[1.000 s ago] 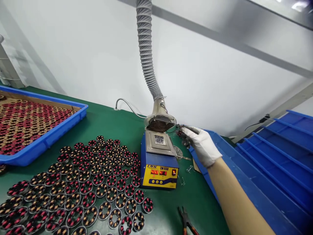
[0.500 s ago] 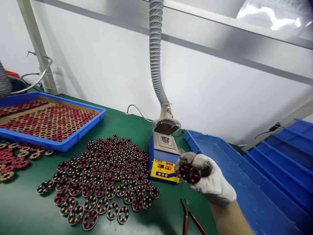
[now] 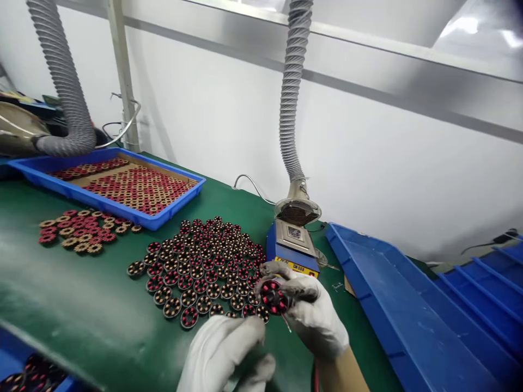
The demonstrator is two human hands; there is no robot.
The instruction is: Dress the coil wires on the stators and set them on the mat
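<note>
My right hand (image 3: pixel 312 313), in a white glove with dark-stained fingertips, grips a round motor stator (image 3: pixel 273 297) with pink-red windings and a black centre. A thin wire end hangs below it. My left hand (image 3: pixel 229 351), also gloved, is lower and to the left, its fingers bent and the thumb apart from them, with nothing visible between. Beyond both hands, many similar stators in dark rings (image 3: pixel 204 267) lie spread on the green table. Behind my right hand stands a blue and yellow solder pot (image 3: pixel 294 245), its front panel partly covered by the hand.
A blue tray (image 3: pixel 163 220) of red and tan cores stands back left, with loose cores (image 3: pixel 81 231) before it. An exhaust hose (image 3: pixel 291 98) hangs above the pot. Blue trays (image 3: pixel 392 305) line the right side. A red tool handle (image 3: pixel 316 375) shows beneath my right wrist.
My left hand has come into view at the bottom. My right hand, still holding the stator, appears further left and lower relative to the pot. The view has turned left, and the pliers are mostly hidden.
</note>
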